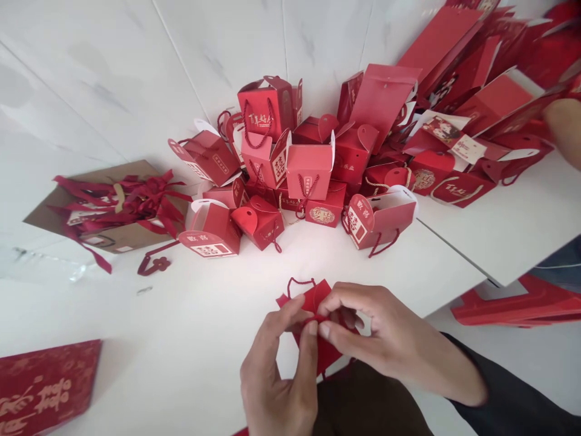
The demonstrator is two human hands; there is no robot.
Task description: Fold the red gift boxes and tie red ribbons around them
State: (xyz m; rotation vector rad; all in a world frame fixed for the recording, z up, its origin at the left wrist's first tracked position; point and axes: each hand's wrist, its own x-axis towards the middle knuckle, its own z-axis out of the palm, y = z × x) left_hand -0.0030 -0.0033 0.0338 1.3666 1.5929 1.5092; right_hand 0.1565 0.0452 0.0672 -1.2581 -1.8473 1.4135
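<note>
A small red box (320, 348) with a dark red cord handle is at the near edge of the white table, below the middle of the view. Both hands are on its top. My left hand (284, 369) pinches the box's top from the left, thumb and index finger pressed together. From the right, my right hand (363, 327) grips the same top part, its thumb and index fingertips nearly touching the left ones. The fingers hide part of the top. The cord loop stands up behind the hands.
Several red gift boxes (309, 162) are heaped at the back. A cardboard box (131, 239) of red ribbons stands at the left, a red printed box (49, 387) at the lower left. Another person's arm (564, 128) shows at the right edge, above a red stool (521, 306).
</note>
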